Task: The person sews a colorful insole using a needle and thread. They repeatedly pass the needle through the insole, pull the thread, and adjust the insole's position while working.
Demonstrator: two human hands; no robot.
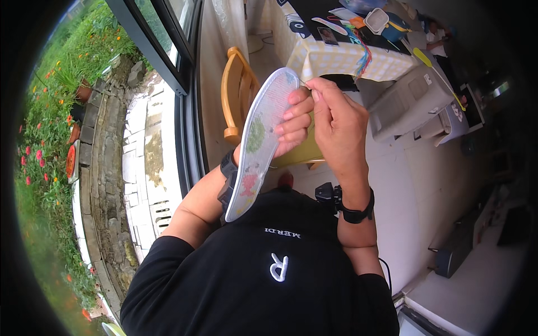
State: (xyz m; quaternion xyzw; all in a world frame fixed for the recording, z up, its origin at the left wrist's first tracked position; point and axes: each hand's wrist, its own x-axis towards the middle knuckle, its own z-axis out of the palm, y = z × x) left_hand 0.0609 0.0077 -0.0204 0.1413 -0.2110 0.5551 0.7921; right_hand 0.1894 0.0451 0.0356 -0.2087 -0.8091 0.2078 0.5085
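Note:
My left hand [295, 122] is closed around the edge of a white shoe insole [262, 138], which shows green, red and yellow stitched patches on the side facing me. The insole stands tilted, its wide end up by my fingers and its other end down by my left forearm. At the upper right edge of the insole, my right hand [338, 122] pinches something thin between thumb and forefinger; it looks like a needle, though most of it is hidden by the fingers.
A wooden chair [229, 92] stands behind my left hand. Beyond it, a table with a checkered cloth [332, 56] holds another insole [330, 26], a phone [328, 36], coloured threads [363, 54] and a plastic container [377, 21]. A glass door frame [185, 84] is at left; a person [438, 42] is far right.

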